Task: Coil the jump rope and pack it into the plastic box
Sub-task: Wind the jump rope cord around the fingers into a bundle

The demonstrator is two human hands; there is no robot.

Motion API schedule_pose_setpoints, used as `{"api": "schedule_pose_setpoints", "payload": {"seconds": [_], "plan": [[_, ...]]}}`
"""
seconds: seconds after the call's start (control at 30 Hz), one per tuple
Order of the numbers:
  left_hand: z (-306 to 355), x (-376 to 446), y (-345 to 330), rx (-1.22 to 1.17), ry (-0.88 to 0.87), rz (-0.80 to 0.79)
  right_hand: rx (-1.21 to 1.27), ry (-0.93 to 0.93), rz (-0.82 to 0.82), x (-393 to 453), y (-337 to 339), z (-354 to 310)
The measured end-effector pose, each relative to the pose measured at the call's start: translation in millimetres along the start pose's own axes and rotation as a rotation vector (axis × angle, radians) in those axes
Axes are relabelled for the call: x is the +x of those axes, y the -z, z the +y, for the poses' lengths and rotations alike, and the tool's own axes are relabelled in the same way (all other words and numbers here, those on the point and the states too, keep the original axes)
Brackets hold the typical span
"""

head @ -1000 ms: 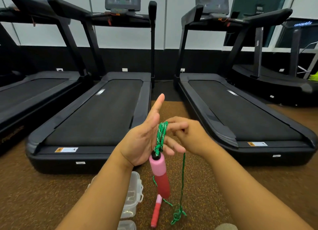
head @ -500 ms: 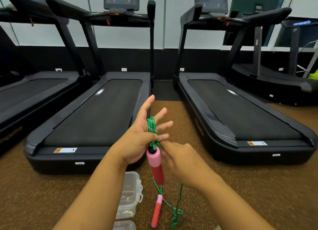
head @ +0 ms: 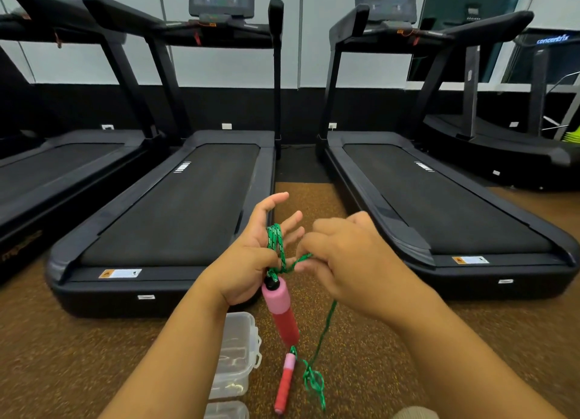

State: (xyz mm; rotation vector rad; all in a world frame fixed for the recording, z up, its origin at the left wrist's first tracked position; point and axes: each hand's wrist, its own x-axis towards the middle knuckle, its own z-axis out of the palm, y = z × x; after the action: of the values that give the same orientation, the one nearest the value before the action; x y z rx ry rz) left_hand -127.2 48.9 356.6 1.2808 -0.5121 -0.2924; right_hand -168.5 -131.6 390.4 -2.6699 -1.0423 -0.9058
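My left hand (head: 251, 258) is raised with fingers spread, and several turns of the green jump rope (head: 275, 246) are looped around it. One pink and red handle (head: 281, 312) hangs from that hand. My right hand (head: 348, 261) pinches the green rope just to the right of the loops, and the strand runs down from it to the floor. The second handle (head: 285, 384) lies on the floor beside a small tangle of rope (head: 314, 384). The clear plastic box (head: 235, 356) sits on the floor below my left forearm.
Black treadmills (head: 175, 205) stand side by side ahead, with a strip of brown speckled floor (head: 307, 199) between the two nearest. A second clear plastic piece (head: 227, 410) lies at the bottom edge. A pale object shows at the lower right corner.
My right hand went down below the left hand, then came back up to the right, bringing the rope around the left hand. Less rope lies on the floor.
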Motion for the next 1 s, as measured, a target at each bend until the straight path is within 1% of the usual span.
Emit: {"api": "schedule_pose_setpoints", "payload": {"seconds": [0.13, 0.27, 0.37, 0.47, 0.6, 0.7, 0.83, 0.9, 0.97, 1.0], "plan": [[1.7, -0.6, -5.5, -0.006, -0.024, -0.035, -0.041, 0.015, -0.029, 14.6, 13.1, 8.1], [6.3, -0.9, -11.6, 0.092, -0.036, -0.073, -0.094, 0.034, -0.071, 27.3, 17.1, 15.0], [9.8, -2.8, -16.2, 0.054, -0.020, -0.101, -0.056, 0.014, -0.079, 33.0, 19.2, 20.7], [13.8, -4.1, -18.2, 0.004, -0.015, -0.142, 0.024, -0.025, -0.044, 36.5, 18.3, 28.2], [18.2, -6.1, -19.6, 0.012, -0.057, -0.180, 0.249, -0.153, -0.041, 38.0, 10.7, 40.6], [20.5, -7.0, -20.6, 0.026, -0.104, -0.188, 0.521, -0.264, -0.044, 34.3, 2.5, 45.1], [22.9, -6.9, -20.0, 0.006, -0.148, -0.233, 0.805, -0.417, -0.056, 23.3, -12.5, 43.0], [22.1, -5.5, -19.4, -0.024, -0.165, -0.227, 0.899, -0.476, -0.070, 17.3, -23.8, 39.1], [20.7, -3.4, -18.5, -0.059, -0.185, -0.190, 0.978, -0.493, -0.079, 11.3, -36.6, 32.5], [19.8, -2.2, -17.7, -0.071, -0.195, -0.168, 0.975, -0.501, -0.093, 8.1, -41.3, 28.3]]}}
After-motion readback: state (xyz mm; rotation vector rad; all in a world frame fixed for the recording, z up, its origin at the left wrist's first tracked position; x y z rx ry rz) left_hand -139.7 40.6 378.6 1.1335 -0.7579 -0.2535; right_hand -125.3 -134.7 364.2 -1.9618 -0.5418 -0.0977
